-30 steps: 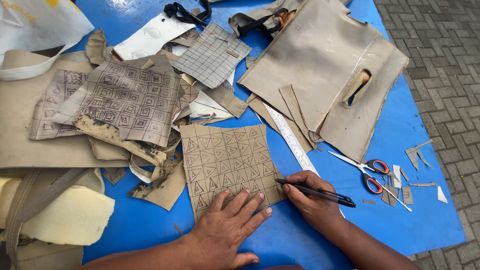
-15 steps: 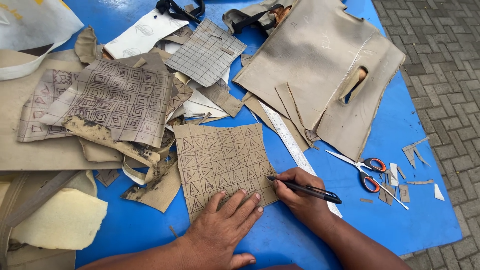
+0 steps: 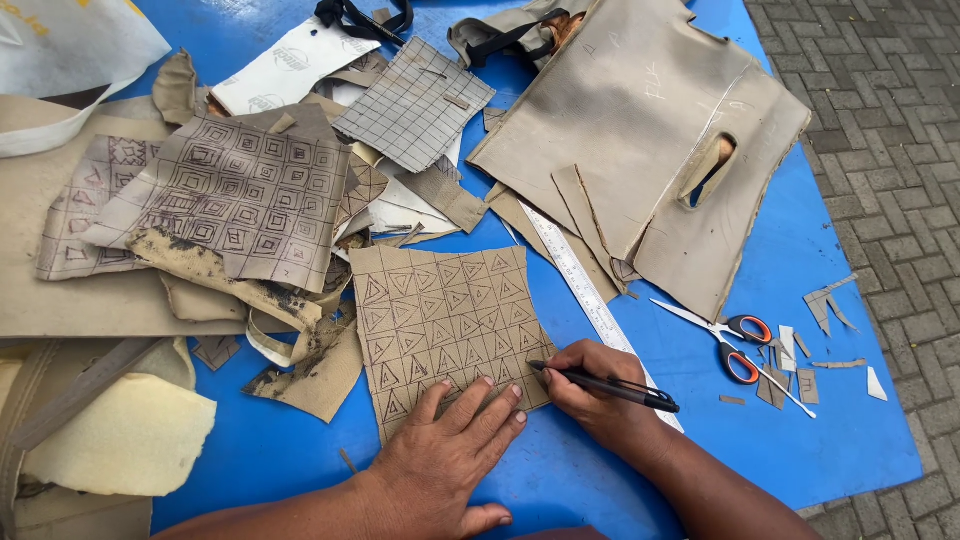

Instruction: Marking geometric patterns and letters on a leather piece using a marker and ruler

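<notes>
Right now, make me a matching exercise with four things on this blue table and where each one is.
1 pen
2 scissors
3 ruler
4 triangle-marked piece

a under the left hand
b in the right hand
c beside small scraps, far right
d between the triangle piece and the big tan sheet

Pairs: 1-b, 2-c, 3-d, 4-a

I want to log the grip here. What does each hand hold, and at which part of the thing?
The right hand holds a black pen near its tip end. The left hand holds nothing; it lies flat on the tan sheet.
</notes>
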